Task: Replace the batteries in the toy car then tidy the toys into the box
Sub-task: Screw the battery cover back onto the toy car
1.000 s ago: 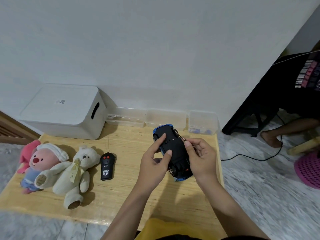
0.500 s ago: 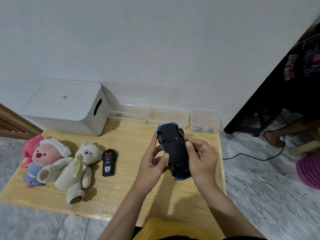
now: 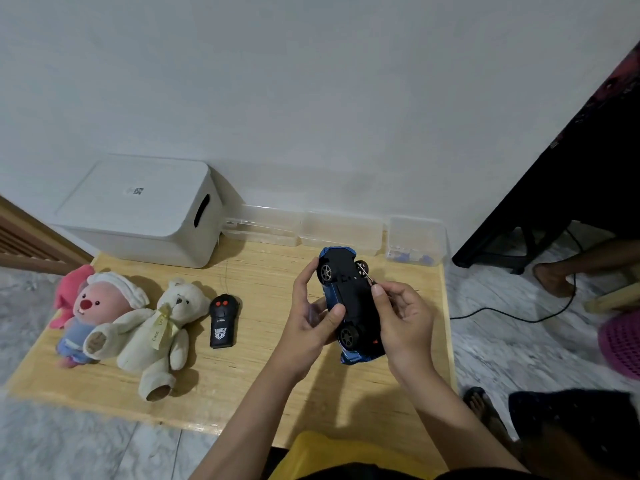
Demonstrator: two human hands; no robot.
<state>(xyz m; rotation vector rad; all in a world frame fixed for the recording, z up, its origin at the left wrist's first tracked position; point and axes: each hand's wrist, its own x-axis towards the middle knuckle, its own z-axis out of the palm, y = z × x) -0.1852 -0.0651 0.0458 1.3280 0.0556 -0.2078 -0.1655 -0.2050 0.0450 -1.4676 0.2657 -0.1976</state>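
Observation:
A blue toy car [image 3: 349,299] is held upside down above the wooden table [image 3: 242,382], its black underside facing me. My left hand [image 3: 308,320] grips the car's left side, thumb across the underside. My right hand [image 3: 401,323] holds the car's right side and pinches a thin metal tool [image 3: 367,274] whose tip touches the underside near the far wheels. A black remote control [image 3: 223,320] lies left of my hands. A cream teddy bear [image 3: 159,334] and a pink plush [image 3: 93,306] lie at the table's left. The white storage box [image 3: 145,209] stands closed at the back left.
Three clear plastic containers [image 3: 341,230] line the back edge by the wall; the right one [image 3: 415,240] holds small blue items. Another person's foot [image 3: 550,278] and a black cable [image 3: 512,315] are on the marble floor at right, beside a pink basket [image 3: 623,341].
The car has tilted a little onto its side between my hands, showing its left wheels. My right hand still holds the thin tool at the underside. The camera view has shifted slightly.

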